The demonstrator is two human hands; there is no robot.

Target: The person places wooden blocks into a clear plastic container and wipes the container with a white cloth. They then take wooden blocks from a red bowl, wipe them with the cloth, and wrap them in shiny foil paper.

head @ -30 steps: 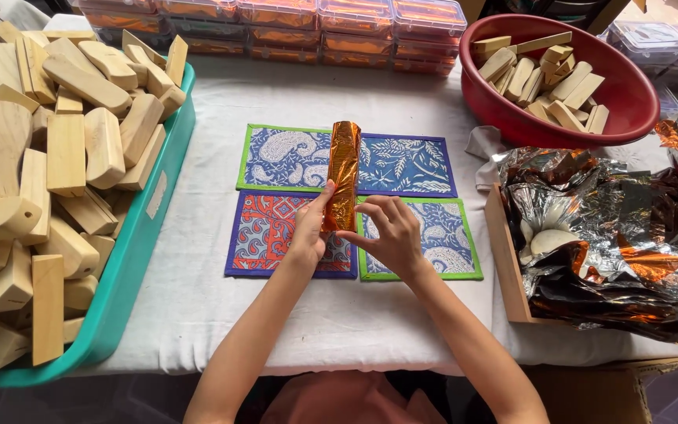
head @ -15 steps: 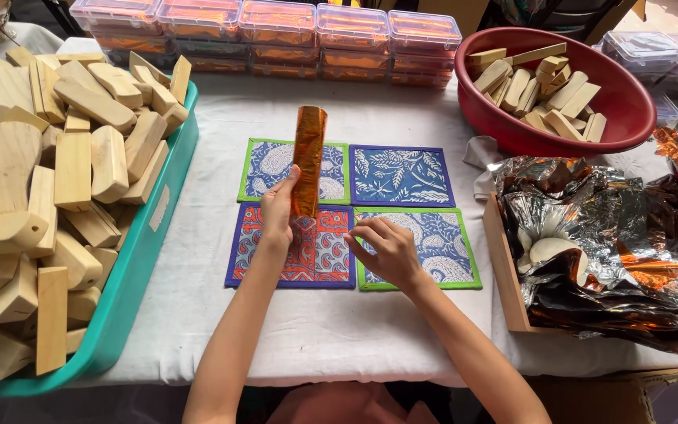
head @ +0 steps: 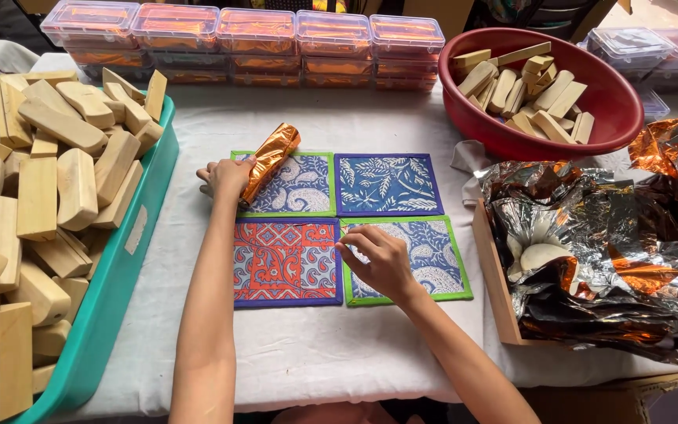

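Foil-wrapped piece (head: 270, 161), orange, was gripped in closed left hand (head: 227, 177) left of patterned mats (head: 386, 184); right hand (head: 378, 259), fingers loosely curled, was rested on them.

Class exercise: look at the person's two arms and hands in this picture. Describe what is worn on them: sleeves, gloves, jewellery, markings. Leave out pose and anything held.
Both arms are bare from the bottom edge of the picture to the fingertips: no sleeves show. The left hand and right hand wear no gloves. No rings, bracelets or watch can be seen on either wrist or hand, and no markings show. The fingernails look short and unpainted.
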